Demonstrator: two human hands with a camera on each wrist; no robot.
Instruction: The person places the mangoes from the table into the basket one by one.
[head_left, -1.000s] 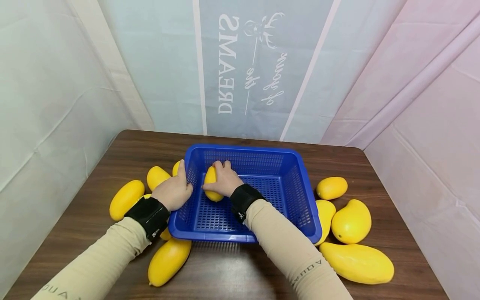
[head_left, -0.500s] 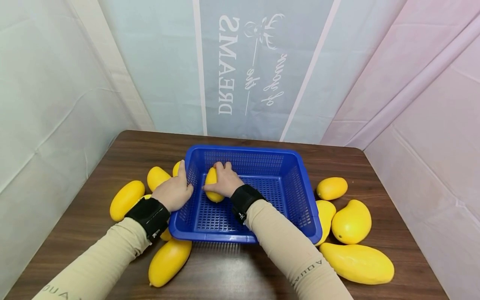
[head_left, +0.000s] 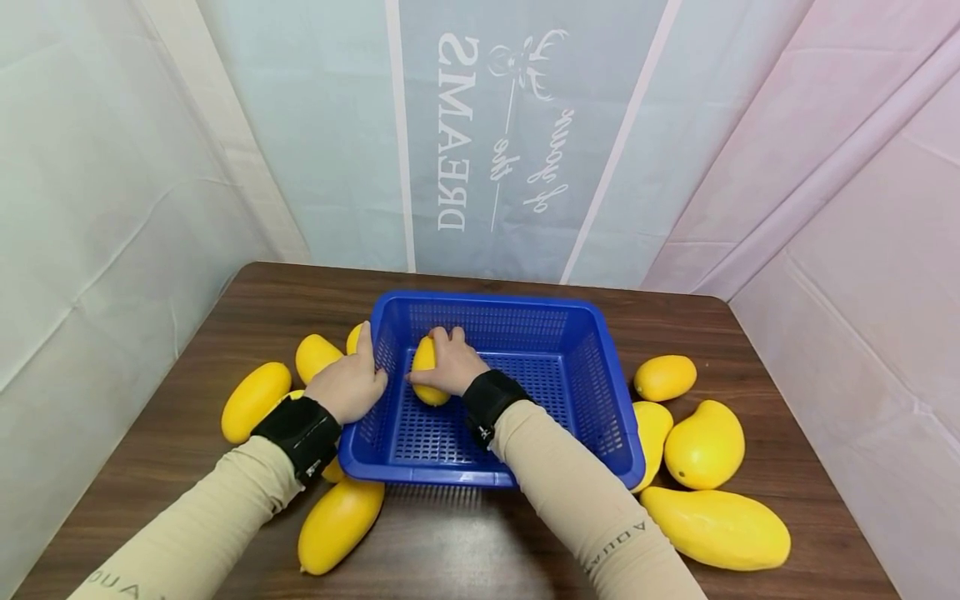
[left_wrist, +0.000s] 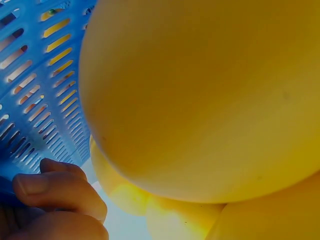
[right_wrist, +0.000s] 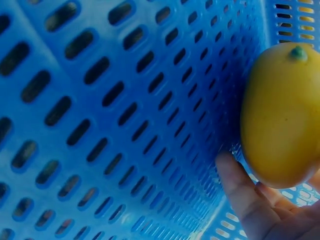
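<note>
Inside the blue plastic basket (head_left: 487,477), at its left end, a yellow mango (head_left: 423,360) stands lengthwise near the side wall. My right hand (head_left: 456,364) grips it from the right, thumb at the near end and fingers over the far end. The right wrist view shows this mango (right_wrist: 282,117) with its green stem tip, fingers beside it. On the basket's left rim is my left hand (head_left: 348,385), with the index finger pointing along the rim. Its other fingers curl at the basket edge in the left wrist view, beside a large mango (left_wrist: 200,100) outside the slotted wall.
Left of the basket lie several mangoes, among them a long one (head_left: 257,402) and one near the front (head_left: 341,525). To the right are several more, including a round one (head_left: 705,446) and a long one (head_left: 716,529). The brown wooden table (head_left: 465,550) meets cloth curtains behind.
</note>
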